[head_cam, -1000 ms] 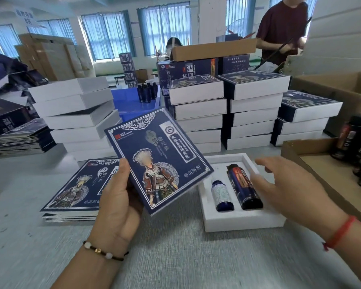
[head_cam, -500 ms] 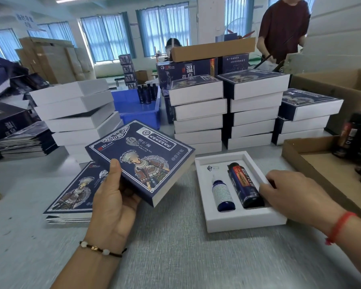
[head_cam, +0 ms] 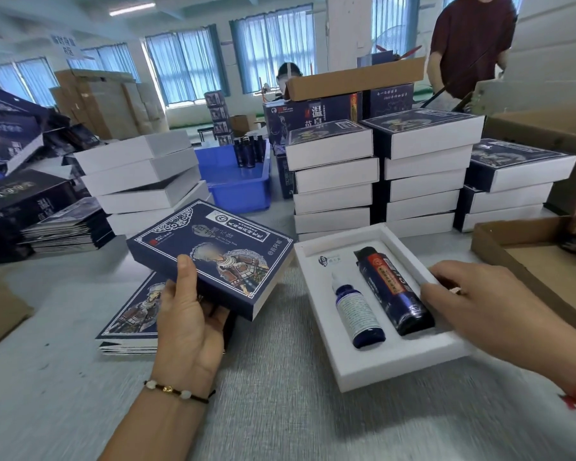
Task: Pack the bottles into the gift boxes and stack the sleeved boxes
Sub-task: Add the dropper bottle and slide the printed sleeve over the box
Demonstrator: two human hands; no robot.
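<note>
The grey, finely ribbed work surface (head_cam: 280,410) fills the lower part of the view. Along its far side stand columns of white gift boxes in dark blue printed sleeves (head_cam: 423,171), stacked several high, with a leaning pile of plain white boxes (head_cam: 140,181) to the left and a blue plastic bin (head_cam: 236,184) between them holding a cluster of dark bottles. An open brown cardboard carton (head_cam: 539,261) lies at the right edge. A person in a dark red shirt (head_cam: 469,38) stands at the back right.

Near the middle lies an open white gift box with a foam insert (head_cam: 373,364) — its long sides run away from the camera at a slight angle. In its right recess lies a large dark blue bottle with a red label (head_cam: 396,291), and in the left recess, just beside it, a smaller blue bottle with a white label and white cap (head_cam: 356,311).

The left hand (head_cam: 187,324) grips a dark blue printed sleeve bearing a costumed figure (head_cam: 213,257), thumb on top and fingers beneath, holding it tilted above a low stack of flattened sleeves of the same print (head_cam: 130,314). The right hand (head_cam: 486,304) holds the box's right wall — thumb on the inner rim beside the large bottle, fingers curled over the outer side.
</note>
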